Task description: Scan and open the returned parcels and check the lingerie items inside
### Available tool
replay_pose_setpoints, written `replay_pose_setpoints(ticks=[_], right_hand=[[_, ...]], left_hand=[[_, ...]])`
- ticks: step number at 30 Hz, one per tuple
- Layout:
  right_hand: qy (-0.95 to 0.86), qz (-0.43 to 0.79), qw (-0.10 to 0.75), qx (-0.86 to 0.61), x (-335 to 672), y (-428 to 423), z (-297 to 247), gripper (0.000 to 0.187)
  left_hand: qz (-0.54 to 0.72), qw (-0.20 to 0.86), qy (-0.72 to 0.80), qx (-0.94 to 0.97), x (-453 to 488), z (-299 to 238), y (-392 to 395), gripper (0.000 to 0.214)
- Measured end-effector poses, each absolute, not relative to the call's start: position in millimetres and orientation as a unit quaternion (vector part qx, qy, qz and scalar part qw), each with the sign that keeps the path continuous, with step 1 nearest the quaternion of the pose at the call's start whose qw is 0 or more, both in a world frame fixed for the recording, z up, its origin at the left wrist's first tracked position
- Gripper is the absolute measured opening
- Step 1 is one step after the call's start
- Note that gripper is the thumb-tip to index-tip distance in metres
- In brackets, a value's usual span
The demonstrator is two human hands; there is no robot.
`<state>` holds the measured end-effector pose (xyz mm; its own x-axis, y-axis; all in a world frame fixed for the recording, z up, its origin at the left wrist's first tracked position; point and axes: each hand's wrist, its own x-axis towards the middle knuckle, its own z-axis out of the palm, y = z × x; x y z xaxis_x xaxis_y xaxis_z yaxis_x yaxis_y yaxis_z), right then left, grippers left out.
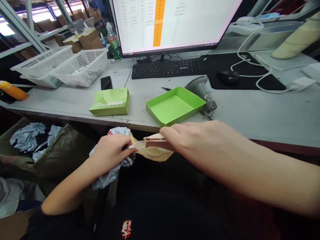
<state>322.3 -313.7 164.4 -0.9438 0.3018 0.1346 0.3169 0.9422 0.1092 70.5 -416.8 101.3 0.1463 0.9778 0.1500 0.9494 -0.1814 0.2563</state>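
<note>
My left hand is closed on a crumpled grey plastic bag below the desk's front edge, and its fingertips pinch the end of a beige garment. My right hand grips the same beige garment from the right, fingers wrapped over its folded edge. Just beyond, on the desk, lies an open green box tray. Its green lid, printed "BRA", sits to the left.
A barcode scanner lies beside the tray. Behind are a keyboard, monitor, mouse on a black mat, a phone, white baskets and a bottle. A bin of crumpled bags stands at the left.
</note>
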Motion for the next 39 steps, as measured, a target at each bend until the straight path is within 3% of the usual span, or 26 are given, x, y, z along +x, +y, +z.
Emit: replay_pose_setpoints(ticks=[6,12,15,21,24,27,30,33,39], right_hand=[[-0.995,0.002,-0.057,-0.081,293,-312,142,0.017],[-0.982,0.006,-0.152,-0.108,271,-304,123,0.016],[-0.986,0.031,-0.121,-0.11,269,-303,130,0.009],[-0.962,0.23,0.052,-0.134,301,-286,145,0.058],[-0.929,0.293,0.14,-0.177,316,-279,126,0.048],[-0.934,0.242,0.176,-0.196,321,-283,98,0.025],[-0.95,0.177,0.168,-0.196,319,-296,76,0.027],[-0.957,0.188,0.109,-0.193,316,-306,63,0.044],[-0.885,0.418,0.0,-0.205,313,-304,34,0.052]], left_hand=[[0.106,0.021,0.61,0.785,76,92,-412,0.043],[0.097,0.007,0.576,0.812,89,86,-410,0.044],[0.106,0.025,0.566,0.817,92,81,-405,0.042],[0.301,0.146,0.612,0.716,78,68,-397,0.037],[0.4,0.162,0.626,0.65,77,56,-398,0.034],[0.387,0.176,0.627,0.653,88,39,-401,0.035],[0.311,0.181,0.618,0.699,102,23,-406,0.034],[0.267,0.236,0.603,0.714,112,11,-414,0.032],[0.221,0.395,0.605,0.656,123,-17,-429,0.025]])
